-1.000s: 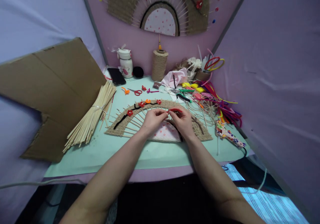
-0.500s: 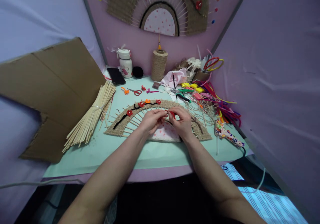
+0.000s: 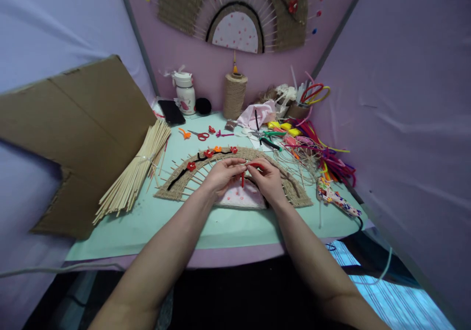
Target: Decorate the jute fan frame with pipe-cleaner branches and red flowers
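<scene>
A red pipe cleaner (image 3: 243,179) is pinched between the fingertips of my left hand (image 3: 225,177) and my right hand (image 3: 268,178), which meet at the middle of the table. One end of it dangles below the fingers; another stretch runs along my right fingers. Under both hands lies a half-round fan (image 3: 170,186) of woven twine and thin sticks. Red flowers (image 3: 191,166) and an orange flower (image 3: 218,149) sit along a black stem on its left and top. My hands cover part of its pink-dotted white centre (image 3: 239,197).
Bundled sticks (image 3: 134,175) and cardboard (image 3: 84,138) stand left. Behind the fan are red scissors (image 3: 200,136), green-handled pliers (image 3: 270,142) and a twine spool (image 3: 235,96). Coloured pipe cleaners (image 3: 336,165) and a patterned glue gun (image 3: 338,200) lie right. A finished-looking fan (image 3: 176,8) hangs at the back.
My fingers have shifted their hold on the red pipe cleaner. A straight end now hangs down between my hands, where a bent red part showed at my right fingers before.
</scene>
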